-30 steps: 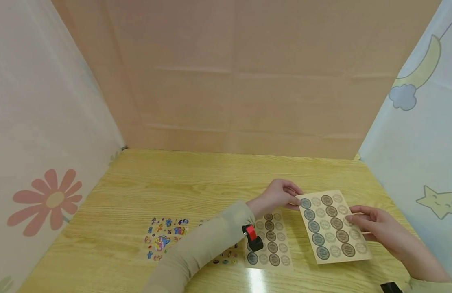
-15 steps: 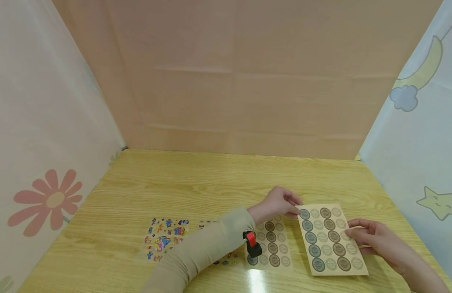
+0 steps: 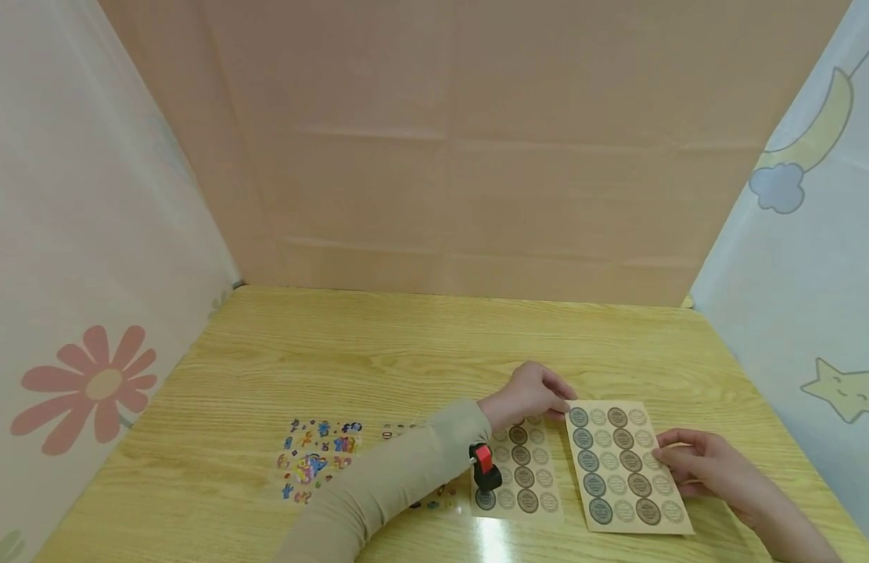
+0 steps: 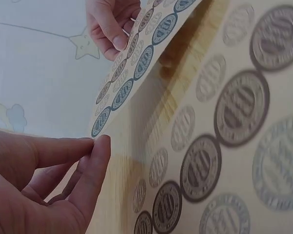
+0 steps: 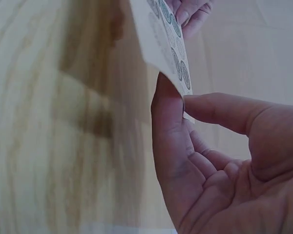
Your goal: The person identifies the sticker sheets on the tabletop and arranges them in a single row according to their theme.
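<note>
Both hands hold one sticker sheet (image 3: 620, 469), cream with columns of round seal stickers in blue-grey, pale and brown. My left hand (image 3: 529, 392) pinches its far left corner between thumb and fingertip, as the left wrist view shows. On the right edge, my right hand (image 3: 709, 467) grips the sheet with the thumb on top and fingers underneath. In the right wrist view the sheet's edge stands above the wood, with a shadow below. A matching sticker sheet (image 3: 544, 489) lies flat just to the left, partly under my left wrist.
A clear sheet of colourful cartoon stickers (image 3: 310, 467) lies further left on the wooden table (image 3: 378, 336). Another sticker sheet (image 3: 434, 500) is mostly hidden by my left sleeve (image 3: 399, 469). A brown backdrop and printed side curtains enclose the table.
The held sheet has come down toward the front of the table and shifted slightly left beside the flat matching sheet. Both hands moved with it, keeping their hold.
</note>
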The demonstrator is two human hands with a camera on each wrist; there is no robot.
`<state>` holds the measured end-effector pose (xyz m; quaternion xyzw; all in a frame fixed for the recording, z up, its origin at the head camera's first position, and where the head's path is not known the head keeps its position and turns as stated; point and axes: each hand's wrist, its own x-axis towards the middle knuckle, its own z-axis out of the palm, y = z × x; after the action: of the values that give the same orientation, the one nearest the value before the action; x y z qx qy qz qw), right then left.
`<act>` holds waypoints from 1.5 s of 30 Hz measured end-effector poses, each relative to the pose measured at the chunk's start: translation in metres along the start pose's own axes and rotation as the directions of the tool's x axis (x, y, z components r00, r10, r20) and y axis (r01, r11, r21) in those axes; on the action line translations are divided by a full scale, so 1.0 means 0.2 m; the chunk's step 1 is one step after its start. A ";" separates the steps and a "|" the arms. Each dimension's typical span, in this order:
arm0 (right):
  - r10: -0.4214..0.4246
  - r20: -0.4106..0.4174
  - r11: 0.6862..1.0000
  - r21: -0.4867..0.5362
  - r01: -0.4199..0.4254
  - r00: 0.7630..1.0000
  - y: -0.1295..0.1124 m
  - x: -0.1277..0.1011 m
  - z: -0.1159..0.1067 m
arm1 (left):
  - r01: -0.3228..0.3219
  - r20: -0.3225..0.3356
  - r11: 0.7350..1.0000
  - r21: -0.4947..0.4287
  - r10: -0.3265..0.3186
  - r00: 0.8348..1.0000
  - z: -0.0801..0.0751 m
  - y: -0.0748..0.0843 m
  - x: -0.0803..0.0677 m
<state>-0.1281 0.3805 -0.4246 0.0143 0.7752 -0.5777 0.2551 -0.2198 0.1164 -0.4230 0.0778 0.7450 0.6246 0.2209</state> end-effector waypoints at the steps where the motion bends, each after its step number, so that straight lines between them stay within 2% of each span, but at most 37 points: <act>1: 0.001 -0.005 1.000 -0.008 -0.001 1.000 0.00 0.00 0.01 | -0.008 0.002 0.999 0.032 0.007 1.000 0.00 0.00 0.00; 5: -0.014 -0.022 0.999 -0.030 0.013 1.000 0.01 0.02 0.04 | -0.062 0.024 0.983 0.175 0.059 0.998 -0.02 -0.01 0.01; 10: -0.018 -0.044 0.999 -0.047 0.016 0.999 0.01 0.02 0.06 | -0.129 0.045 0.931 0.341 0.120 0.992 -0.03 -0.03 0.04; 12: -0.014 -0.052 0.999 -0.046 0.011 0.999 0.01 0.03 0.07 | -0.142 0.047 0.913 0.381 0.134 0.990 -0.03 -0.04 0.04; 15: -0.003 -0.060 0.999 -0.044 0.000 0.998 0.01 0.03 0.07 | -0.158 0.059 0.903 0.399 0.147 0.987 -0.04 -0.05 0.05; 18: 0.004 -0.070 0.998 -0.056 -0.008 0.998 0.01 0.03 0.08 | -0.170 0.073 0.901 0.398 0.154 0.985 -0.04 -0.05 0.07; 21: 0.002 -0.074 0.997 -0.074 -0.007 0.997 0.01 0.04 0.07 | -0.160 0.080 0.914 0.374 0.140 0.987 -0.05 -0.06 0.08; 25: -0.013 -0.061 0.997 -0.073 0.008 0.998 0.01 0.04 0.06 | -0.103 0.086 0.964 0.246 0.084 0.993 -0.06 -0.06 0.09; 28: -0.023 -0.053 0.997 -0.070 0.019 0.998 0.02 0.05 0.04 | -0.061 0.090 0.986 0.157 0.047 0.995 -0.06 -0.06 0.09; 39: -0.022 -0.043 0.998 -0.063 0.019 0.999 0.00 0.05 0.00 | -0.020 0.062 0.993 0.115 0.013 0.998 -0.07 -0.04 0.11; 45: 0.003 -0.079 0.997 -0.078 -0.009 0.997 0.01 0.04 0.02 | -0.029 0.040 0.989 0.142 0.023 0.999 -0.07 -0.05 0.11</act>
<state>-0.1338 0.3760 -0.4308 0.0293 0.8066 -0.5452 0.2265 -0.2429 0.1111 -0.4355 0.1149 0.7823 0.5711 0.2206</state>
